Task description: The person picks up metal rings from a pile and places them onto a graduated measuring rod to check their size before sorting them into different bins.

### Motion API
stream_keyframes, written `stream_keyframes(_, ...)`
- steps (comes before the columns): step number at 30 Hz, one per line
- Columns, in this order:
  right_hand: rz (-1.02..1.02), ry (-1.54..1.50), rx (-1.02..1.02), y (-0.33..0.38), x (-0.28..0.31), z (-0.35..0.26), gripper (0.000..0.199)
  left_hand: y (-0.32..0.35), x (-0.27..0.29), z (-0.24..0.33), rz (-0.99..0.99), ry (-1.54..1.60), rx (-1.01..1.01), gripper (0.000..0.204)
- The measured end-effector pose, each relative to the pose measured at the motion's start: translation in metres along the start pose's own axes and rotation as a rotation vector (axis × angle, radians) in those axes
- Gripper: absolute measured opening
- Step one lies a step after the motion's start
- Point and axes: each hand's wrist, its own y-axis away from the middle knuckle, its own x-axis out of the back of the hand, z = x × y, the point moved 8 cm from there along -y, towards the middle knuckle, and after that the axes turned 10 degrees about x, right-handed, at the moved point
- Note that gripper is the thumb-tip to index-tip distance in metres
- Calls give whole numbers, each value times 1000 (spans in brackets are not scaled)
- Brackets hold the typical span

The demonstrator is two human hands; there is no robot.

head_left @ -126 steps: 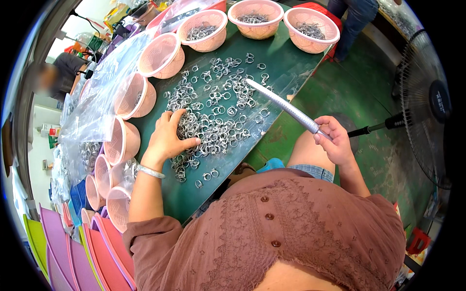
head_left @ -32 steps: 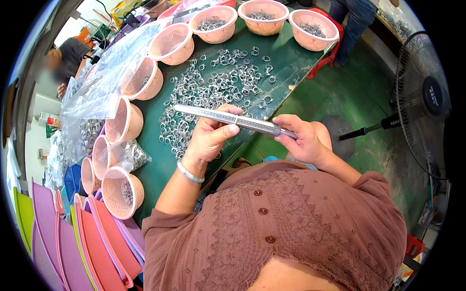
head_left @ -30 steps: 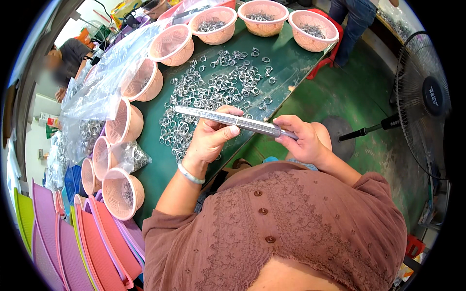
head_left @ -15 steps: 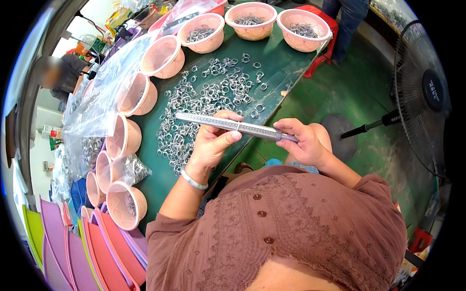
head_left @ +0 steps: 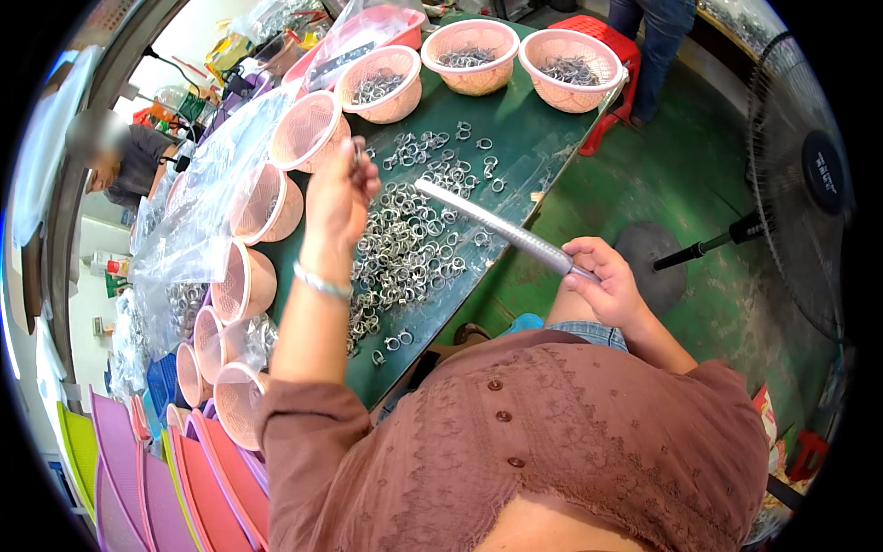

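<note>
My right hand [head_left: 609,281] grips the thick end of a silver ring mandrel [head_left: 501,227], a tapered metal stick with graduation marks. Its thin end points up and left over a pile of metal rings [head_left: 409,244] on the green table [head_left: 510,129]. No ring shows on the mandrel. My left hand [head_left: 340,198] is raised beside the pink baskets at the table's far left side. Its fingers are closed on a small dark metal ring [head_left: 358,155], partly covered by the fingertips. The nearest basket [head_left: 308,129] stands just behind that hand.
Pink baskets curve along the table's edge; those at the back [head_left: 469,60] hold rings. Clear plastic bags [head_left: 198,221] lie behind the left ones. A red stool [head_left: 589,41], a black fan [head_left: 819,175] and a standing person's legs [head_left: 648,55] are to the right. Another person sits at far left.
My left hand has left the mandrel and moved up and left toward the baskets, carrying a ring that was around the stick. The right hand keeps the mandrel, now tilted more steeply.
</note>
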Motion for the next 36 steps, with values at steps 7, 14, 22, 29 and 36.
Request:
stream_keyframes(7, 184, -46, -77, 4, 14, 4, 32, -91, -7, 80, 68, -13, 30, 40)
stream_keyframes(14, 214, -103, -122, 10, 17, 13, 32, -27, -8, 25, -131, -942, 67, 29)
stream_keyframes(22, 180, -110, -152, 4, 10, 14, 32, 75, 14, -33, -110, -1747, -303, 57)
stream_keyframes(29, 148, -107, -143, 1, -1, 15, 32, 70, 36, -25, 125, -1637, -412, 26)
stream_keyframes(36, 164, -52, -158, 4, -2, 11, 32, 16, 88, -21, 232, -837, -87, 22)
